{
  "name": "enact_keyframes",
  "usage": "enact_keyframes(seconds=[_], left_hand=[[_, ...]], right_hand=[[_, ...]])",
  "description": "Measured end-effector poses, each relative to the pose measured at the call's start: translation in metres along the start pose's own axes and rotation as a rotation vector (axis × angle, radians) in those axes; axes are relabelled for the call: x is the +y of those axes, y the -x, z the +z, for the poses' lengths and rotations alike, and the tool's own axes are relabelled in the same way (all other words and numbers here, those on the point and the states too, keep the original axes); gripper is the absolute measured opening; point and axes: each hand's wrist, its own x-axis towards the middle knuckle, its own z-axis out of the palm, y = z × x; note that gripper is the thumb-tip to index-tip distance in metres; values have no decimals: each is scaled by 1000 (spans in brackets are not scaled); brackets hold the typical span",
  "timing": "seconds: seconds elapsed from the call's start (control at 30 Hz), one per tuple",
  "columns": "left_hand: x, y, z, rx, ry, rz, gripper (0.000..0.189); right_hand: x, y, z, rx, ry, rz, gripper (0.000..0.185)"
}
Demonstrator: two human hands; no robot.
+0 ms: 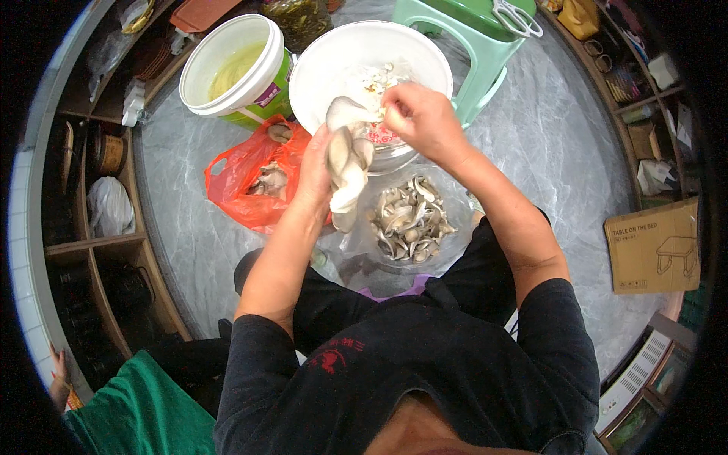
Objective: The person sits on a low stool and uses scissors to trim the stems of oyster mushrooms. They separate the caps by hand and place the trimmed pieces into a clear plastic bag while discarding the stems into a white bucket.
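Observation:
My left hand [316, 165] holds a cluster of oyster mushrooms [348, 165] upright over the near left edge of a white plastic basin [318, 51]. My right hand [418, 114] pinches the pale stem end of the cluster at its upper right, above the basin. Small mushroom scraps [380, 79] lie inside the basin. Below it, a clear plastic bag [455, 193] holds a heap of torn oyster mushrooms [410, 219] between my knees. To the left, an open red plastic bag [227, 196] has more mushrooms [270, 179] in it.
A white and green bucket [259, 94] with yellowish contents stands at upper left. On a green plastic stool [475, 51] lie white-handled scissors [515, 17]. Shelves [96, 242] line both sides, and a cardboard box [654, 247] stands at right. Another person's green-clothed body [148, 404] is at lower left.

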Motion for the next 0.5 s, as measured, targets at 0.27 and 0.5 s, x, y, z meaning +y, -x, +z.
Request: enact_keyframes(seconds=[0.27, 0.5], left_hand=[[3, -11, -17, -68, 141, -199, 43], [7, -6, -10, -4, 93, -221, 41]], right_hand=[[36, -11, 0, 14, 306, 9, 15], [28, -18, -5, -112, 428, 116, 18]])
